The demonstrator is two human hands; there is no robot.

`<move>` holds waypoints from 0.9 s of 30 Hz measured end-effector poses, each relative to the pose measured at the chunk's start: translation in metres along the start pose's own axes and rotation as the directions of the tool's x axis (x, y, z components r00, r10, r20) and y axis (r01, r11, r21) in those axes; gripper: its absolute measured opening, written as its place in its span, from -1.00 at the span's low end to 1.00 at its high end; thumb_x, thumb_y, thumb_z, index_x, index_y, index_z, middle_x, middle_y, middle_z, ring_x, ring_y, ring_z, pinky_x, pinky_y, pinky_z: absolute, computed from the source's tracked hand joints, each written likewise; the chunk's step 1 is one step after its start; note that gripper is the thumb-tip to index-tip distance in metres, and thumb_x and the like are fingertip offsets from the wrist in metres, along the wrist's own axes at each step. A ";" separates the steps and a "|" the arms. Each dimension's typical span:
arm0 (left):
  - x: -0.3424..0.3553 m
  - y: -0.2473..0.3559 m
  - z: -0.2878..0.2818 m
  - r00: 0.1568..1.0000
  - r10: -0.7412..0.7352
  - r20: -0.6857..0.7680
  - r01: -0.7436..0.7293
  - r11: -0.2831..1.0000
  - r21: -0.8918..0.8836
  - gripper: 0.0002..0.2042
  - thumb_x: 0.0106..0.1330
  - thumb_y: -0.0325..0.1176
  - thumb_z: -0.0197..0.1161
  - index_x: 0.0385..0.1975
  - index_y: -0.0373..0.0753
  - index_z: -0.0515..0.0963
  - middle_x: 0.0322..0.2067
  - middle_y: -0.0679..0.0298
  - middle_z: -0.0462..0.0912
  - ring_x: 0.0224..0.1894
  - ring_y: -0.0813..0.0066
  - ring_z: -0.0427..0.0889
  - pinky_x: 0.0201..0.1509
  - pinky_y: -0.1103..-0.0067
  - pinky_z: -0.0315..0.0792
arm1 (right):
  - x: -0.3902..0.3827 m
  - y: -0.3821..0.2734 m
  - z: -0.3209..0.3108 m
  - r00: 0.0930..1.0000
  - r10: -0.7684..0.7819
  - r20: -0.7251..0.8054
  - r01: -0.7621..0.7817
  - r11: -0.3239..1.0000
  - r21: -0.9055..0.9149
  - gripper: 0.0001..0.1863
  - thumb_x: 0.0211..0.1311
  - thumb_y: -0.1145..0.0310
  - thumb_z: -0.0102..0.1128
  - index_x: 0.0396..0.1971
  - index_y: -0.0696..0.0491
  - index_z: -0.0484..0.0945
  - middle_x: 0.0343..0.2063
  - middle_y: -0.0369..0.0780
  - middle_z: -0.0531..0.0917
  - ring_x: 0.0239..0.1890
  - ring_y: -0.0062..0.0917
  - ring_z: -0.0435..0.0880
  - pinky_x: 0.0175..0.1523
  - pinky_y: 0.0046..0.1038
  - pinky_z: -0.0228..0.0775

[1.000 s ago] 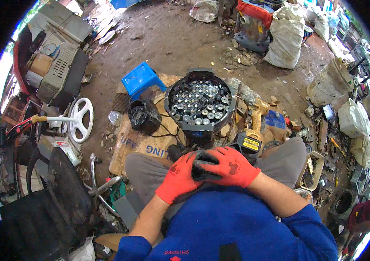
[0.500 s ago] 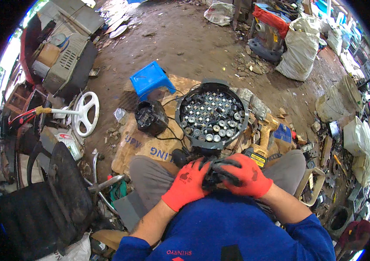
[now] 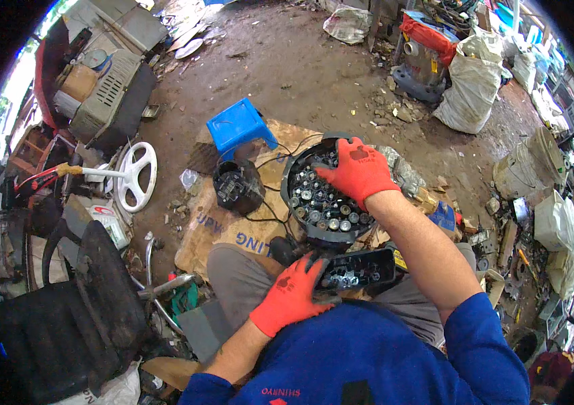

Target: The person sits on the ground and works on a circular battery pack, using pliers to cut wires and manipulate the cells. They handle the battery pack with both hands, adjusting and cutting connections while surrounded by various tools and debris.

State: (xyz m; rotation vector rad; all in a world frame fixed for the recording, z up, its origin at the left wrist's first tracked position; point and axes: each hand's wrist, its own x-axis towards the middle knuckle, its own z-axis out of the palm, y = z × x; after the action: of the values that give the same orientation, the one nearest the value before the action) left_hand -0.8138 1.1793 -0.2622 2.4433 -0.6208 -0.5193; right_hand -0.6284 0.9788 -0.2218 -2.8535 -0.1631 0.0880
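Red gloves with black palms cover both my hands. My left hand (image 3: 294, 293) grips the left end of a black rectangular case (image 3: 356, 270) with shiny pieces on its upper face, held low over my lap. Beyond it lies a round black housing (image 3: 294, 214) filled with several small silver-topped cylinders (image 3: 327, 202). My right hand (image 3: 361, 172) reaches over the housing's right side, thumb and fingers apart; its fingertips blend into the dark parts. A corded black unit (image 3: 238, 185) sits left of the housing.
Cardboard (image 3: 199, 236) lies beneath the housing. A blue stool (image 3: 240, 127) stands beyond the corded unit. A yellow-and-black drill (image 3: 399, 259) is mostly hidden behind my right arm. Left are a white steering wheel (image 3: 137, 177) and a black seat (image 3: 71, 324); scrap and a white sack (image 3: 472, 84) lie right.
My hands were together at my lap around something black. My right hand has moved forward onto the round housing, while my left stays low with the case, now in plain sight.
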 end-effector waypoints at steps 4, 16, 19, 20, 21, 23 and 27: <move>0.002 -0.001 -0.007 0.999 -0.037 -0.018 0.036 0.997 -0.072 -0.04 0.00 -0.04 0.58 0.40 -0.30 0.24 0.34 -0.20 0.26 0.35 -0.17 0.35 0.41 0.20 0.33 | -0.001 -0.005 0.002 0.998 0.045 0.048 -0.043 0.998 -0.039 -0.26 0.18 -0.23 0.29 0.08 0.15 0.56 0.07 0.00 0.61 0.07 -0.14 0.67 0.13 -0.19 0.54; 0.001 -0.013 0.004 0.985 -0.083 -0.154 0.056 0.984 -0.172 0.01 -0.04 -0.08 0.62 0.40 -0.33 0.20 0.34 -0.20 0.26 0.35 -0.14 0.38 0.37 0.23 0.38 | -0.003 0.009 0.016 0.999 -0.019 -0.047 0.024 0.994 0.104 -0.27 0.11 -0.08 0.38 0.20 0.06 0.51 0.19 0.01 0.51 0.20 -0.07 0.55 0.25 -0.18 0.45; 0.003 -0.018 0.007 0.980 -0.103 -0.170 0.063 0.973 -0.224 0.04 -0.05 -0.05 0.62 0.41 -0.34 0.17 0.36 -0.19 0.25 0.36 -0.12 0.37 0.38 0.24 0.38 | -0.004 0.010 0.016 0.997 -0.039 -0.066 0.050 0.982 0.185 -0.21 0.11 -0.07 0.38 0.29 0.03 0.43 0.22 -0.03 0.50 0.24 -0.07 0.51 0.31 -0.21 0.39; 0.003 -0.018 0.008 0.977 -0.127 -0.171 0.088 0.972 -0.219 0.04 -0.04 -0.04 0.62 0.41 -0.35 0.17 0.36 -0.18 0.25 0.37 -0.11 0.36 0.38 0.24 0.38 | -0.003 0.010 0.015 0.997 -0.036 -0.067 0.049 0.976 0.211 -0.19 0.11 -0.07 0.38 0.32 0.02 0.40 0.24 -0.05 0.50 0.26 -0.07 0.49 0.34 -0.23 0.37; 0.003 -0.018 0.009 0.973 -0.151 -0.172 0.112 0.971 -0.213 0.05 -0.04 -0.03 0.62 0.41 -0.36 0.16 0.36 -0.18 0.25 0.37 -0.11 0.36 0.38 0.24 0.37 | -0.003 0.011 0.017 0.996 -0.050 -0.078 0.064 0.979 0.194 -0.18 0.11 -0.07 0.38 0.34 0.01 0.39 0.25 -0.07 0.50 0.27 -0.07 0.48 0.35 -0.23 0.34; 0.004 -0.018 0.014 0.969 -0.155 -0.190 0.123 0.977 -0.172 0.06 -0.03 -0.01 0.62 0.41 -0.38 0.15 0.35 -0.18 0.26 0.36 -0.12 0.37 0.39 0.25 0.37 | -0.004 0.013 0.024 0.992 -0.077 -0.100 0.093 0.983 0.161 -0.15 0.11 -0.07 0.37 0.37 -0.01 0.35 0.28 -0.10 0.49 0.28 -0.07 0.46 0.38 -0.24 0.30; 0.001 -0.029 0.025 0.956 -0.178 -0.231 0.138 0.974 -0.179 0.07 -0.03 -0.02 0.62 0.40 -0.41 0.14 0.33 -0.19 0.27 0.37 -0.13 0.34 0.43 0.24 0.30 | -0.004 -0.001 0.016 0.999 -0.050 -0.020 0.052 0.997 0.064 -0.19 0.12 -0.04 0.36 0.35 -0.01 0.36 0.27 -0.10 0.52 0.31 -0.10 0.44 0.39 -0.20 0.28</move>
State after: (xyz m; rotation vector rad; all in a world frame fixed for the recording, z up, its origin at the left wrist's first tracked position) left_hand -0.8157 1.1893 -0.2995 2.3637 -0.2697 -0.3067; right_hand -0.6334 0.9840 -0.2369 -2.7828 -0.2250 0.0562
